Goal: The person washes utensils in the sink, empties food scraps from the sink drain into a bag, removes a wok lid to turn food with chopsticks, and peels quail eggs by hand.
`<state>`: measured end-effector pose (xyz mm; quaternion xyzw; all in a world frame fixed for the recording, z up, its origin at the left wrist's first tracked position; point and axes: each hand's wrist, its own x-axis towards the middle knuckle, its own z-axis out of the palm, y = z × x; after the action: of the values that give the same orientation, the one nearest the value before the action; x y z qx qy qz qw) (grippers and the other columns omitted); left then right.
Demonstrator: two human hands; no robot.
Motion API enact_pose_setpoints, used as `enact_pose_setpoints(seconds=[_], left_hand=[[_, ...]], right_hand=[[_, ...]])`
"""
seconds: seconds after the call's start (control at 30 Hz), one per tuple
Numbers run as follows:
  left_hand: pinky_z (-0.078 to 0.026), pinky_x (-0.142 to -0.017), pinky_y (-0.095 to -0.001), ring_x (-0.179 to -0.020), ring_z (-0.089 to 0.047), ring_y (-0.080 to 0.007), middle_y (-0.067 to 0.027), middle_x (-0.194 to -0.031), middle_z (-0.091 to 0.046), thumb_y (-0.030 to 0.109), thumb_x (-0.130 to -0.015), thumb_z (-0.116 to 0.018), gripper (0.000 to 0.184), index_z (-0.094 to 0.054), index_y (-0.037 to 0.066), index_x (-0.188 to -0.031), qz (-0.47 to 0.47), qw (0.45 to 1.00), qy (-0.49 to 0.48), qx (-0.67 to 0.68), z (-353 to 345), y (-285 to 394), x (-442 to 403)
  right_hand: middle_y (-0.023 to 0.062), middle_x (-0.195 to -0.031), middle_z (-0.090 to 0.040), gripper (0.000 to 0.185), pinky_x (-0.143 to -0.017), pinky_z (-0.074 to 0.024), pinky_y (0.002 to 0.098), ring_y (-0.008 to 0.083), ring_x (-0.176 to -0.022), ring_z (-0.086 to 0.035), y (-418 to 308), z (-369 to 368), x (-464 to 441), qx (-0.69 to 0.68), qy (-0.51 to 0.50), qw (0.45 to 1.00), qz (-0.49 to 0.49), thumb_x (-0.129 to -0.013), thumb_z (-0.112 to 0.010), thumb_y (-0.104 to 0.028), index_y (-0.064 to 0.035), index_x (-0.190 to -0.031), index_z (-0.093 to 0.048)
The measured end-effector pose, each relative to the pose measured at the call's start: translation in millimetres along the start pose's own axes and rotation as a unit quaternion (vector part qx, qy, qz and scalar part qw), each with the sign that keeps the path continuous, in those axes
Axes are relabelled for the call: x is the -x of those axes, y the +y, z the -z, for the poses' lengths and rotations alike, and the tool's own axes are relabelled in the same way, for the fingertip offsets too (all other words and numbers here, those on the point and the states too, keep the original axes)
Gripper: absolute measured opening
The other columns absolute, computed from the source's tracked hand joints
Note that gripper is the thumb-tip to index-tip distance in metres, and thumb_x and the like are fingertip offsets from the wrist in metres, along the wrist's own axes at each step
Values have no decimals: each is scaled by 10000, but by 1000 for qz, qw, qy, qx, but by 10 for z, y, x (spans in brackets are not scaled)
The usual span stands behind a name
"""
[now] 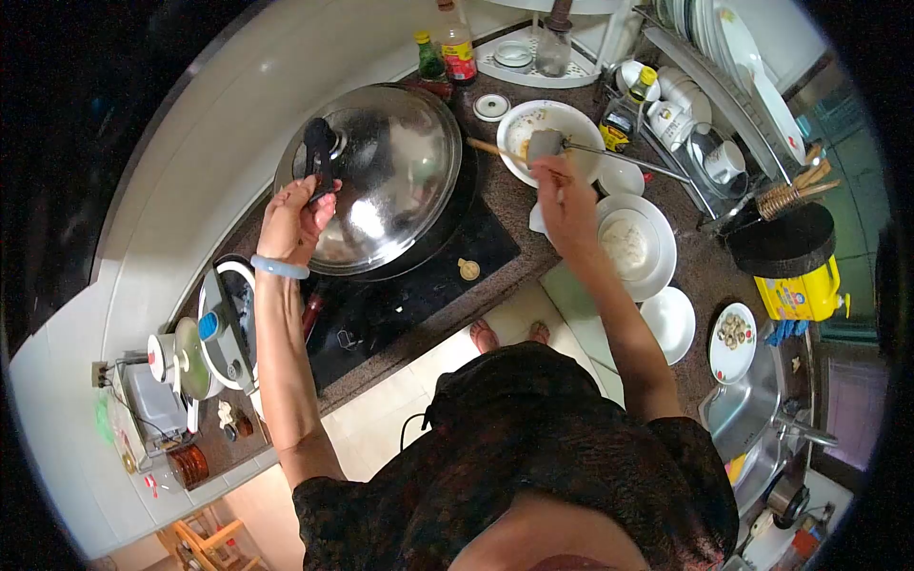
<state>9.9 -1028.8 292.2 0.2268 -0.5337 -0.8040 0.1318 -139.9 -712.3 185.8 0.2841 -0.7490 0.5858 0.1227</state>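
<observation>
Gripping the black handle [318, 152] of the lid [400, 181] is the left hand [303, 214], fingers clamped round it, presumably because that's the easy place to steer a lid this wide. The lid is over the hob [419, 295], with a dark pan edge [466, 202] peeking out along its right side. A blue-white bangle [280, 267] sits on that wrist, nearer the person than the lid.

Right hand [568, 205] is off to the right of the lid, fingers closed on a grey thing [546, 145] above the big bowl [514, 116]. It's blurry there, so I can't tell what that thing is, or whether the wooden stick [492, 149] and metal rod [628, 162] either side of it are one tool.

Further right of the lid, a bowl with white stuff [666, 247] and a plain white bowl [668, 328] line the counter, my guess is so they're within a short reach. The plate [733, 369] of sliced bits is well apart from the lid, by the sink [743, 419].

Beyond the lid, bottles [457, 59] stand against the wall, probably parked there to keep the working side free.
</observation>
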Motion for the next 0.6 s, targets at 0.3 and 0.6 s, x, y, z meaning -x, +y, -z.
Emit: enact_pose_setpoints(seconds=[0.3, 0.6], left_hand=[[-584, -623, -258, -687, -668, -181, -216, -903, -658, 95, -931, -555, 112, -566, -4, -883, 26, 999, 2, 29, 79, -312, -26], [-573, -636, -226, -702, -632, -154, -213, -966, -642, 92, -949, -504, 119, -540, -8, -1003, 40, 999, 13, 9, -43, -299, 97]], right_hand=[[167, -979, -594, 241, -765, -481, 434, 362, -888, -574, 566, 221, 89, 301, -54, 947, 95, -812, -582, 1, -56, -1046, -587], [159, -991, -562, 223, -815, -466, 433, 336, -952, -548, 1044, -37, 174, 416, -144, 887, 140, -799, -549, -19, -22, -1022, -558]])
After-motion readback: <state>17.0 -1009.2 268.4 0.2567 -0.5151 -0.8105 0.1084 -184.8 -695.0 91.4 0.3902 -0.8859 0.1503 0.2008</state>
